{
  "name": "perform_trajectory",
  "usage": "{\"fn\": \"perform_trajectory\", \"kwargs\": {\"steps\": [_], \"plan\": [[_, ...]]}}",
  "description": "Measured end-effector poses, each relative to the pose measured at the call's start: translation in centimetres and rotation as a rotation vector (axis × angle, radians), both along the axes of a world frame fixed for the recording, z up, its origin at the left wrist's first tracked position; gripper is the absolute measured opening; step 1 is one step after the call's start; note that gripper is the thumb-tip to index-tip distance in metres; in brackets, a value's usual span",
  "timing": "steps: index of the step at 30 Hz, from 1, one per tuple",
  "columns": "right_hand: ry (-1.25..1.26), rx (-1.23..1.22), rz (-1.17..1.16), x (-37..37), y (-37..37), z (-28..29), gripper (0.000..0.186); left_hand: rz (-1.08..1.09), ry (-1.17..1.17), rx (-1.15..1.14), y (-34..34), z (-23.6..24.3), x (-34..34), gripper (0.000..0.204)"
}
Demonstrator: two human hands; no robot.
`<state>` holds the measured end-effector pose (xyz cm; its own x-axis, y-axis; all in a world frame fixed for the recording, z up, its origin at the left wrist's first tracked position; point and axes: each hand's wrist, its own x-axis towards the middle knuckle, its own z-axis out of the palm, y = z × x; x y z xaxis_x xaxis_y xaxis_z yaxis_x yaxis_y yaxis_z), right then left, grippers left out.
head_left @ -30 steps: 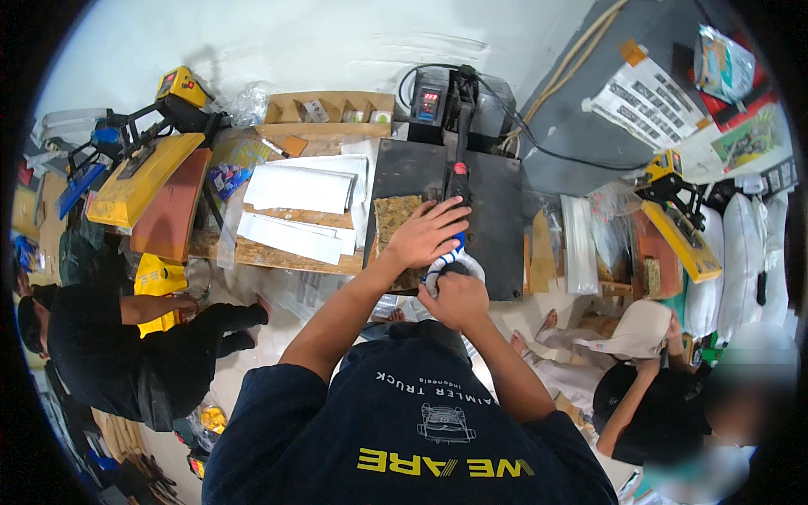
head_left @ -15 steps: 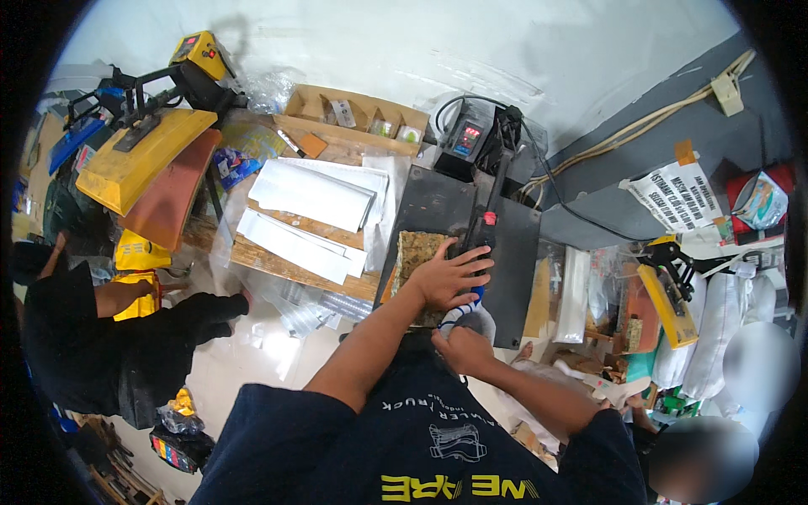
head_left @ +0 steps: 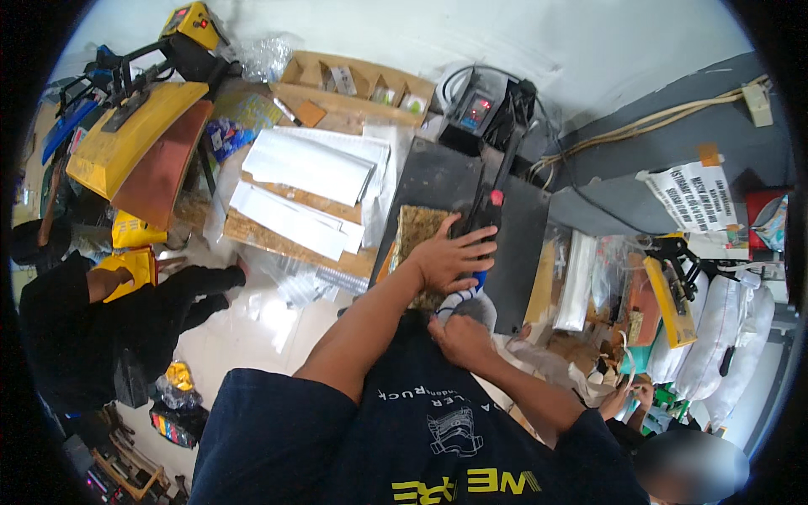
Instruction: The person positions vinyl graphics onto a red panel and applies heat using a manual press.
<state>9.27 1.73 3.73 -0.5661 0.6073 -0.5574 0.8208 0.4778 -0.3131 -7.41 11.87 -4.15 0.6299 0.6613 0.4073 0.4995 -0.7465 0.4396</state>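
Observation:
My left hand (head_left: 454,259) lies with its fingers spread over the black middle part of a press (head_left: 524,220) with a dark plate. Beneath its fingertips a strip of blue shows, and its palm covers part of the press. Just below, my right hand (head_left: 465,339) is closed at the near edge of a white and grey rounded piece (head_left: 471,308) with dark blue stripes. What kind of thing this is, I cannot make out. A mottled brown slab (head_left: 418,229) rests on the plate beside my left wrist. The press's long lever (head_left: 508,160) rises away behind my left hand.
White paper sheets (head_left: 307,167) lie on the wooden table to the left. Behind them is a cardboard tray (head_left: 324,77). A control box (head_left: 476,111) stands behind the plate. Yellow heat presses (head_left: 139,143) flank both sides. Another person (head_left: 126,328) works at left, one more at lower right.
The view has shifted slightly, and the lower-right person's hands now show. My left hand stays spread on the press, and my right hand keeps its hold on the striped piece.

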Motion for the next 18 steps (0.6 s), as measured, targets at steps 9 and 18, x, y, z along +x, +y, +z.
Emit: {"fn": "perform_trajectory", "kwargs": {"steps": [9, 18], "plan": [[0.01, 0.087, 0.128, 0.6, 0.0, -0.8, 0.029, -0.033, -0.017, 0.009, 0.4, -0.6, 0.5, 0.042], [0.113, 0.251, 0.227, 0.9, 0.2, -0.1, 0.018, -0.04, -0.011, 0.017, 1.0, -0.8, 1.0, 0.04]]}}
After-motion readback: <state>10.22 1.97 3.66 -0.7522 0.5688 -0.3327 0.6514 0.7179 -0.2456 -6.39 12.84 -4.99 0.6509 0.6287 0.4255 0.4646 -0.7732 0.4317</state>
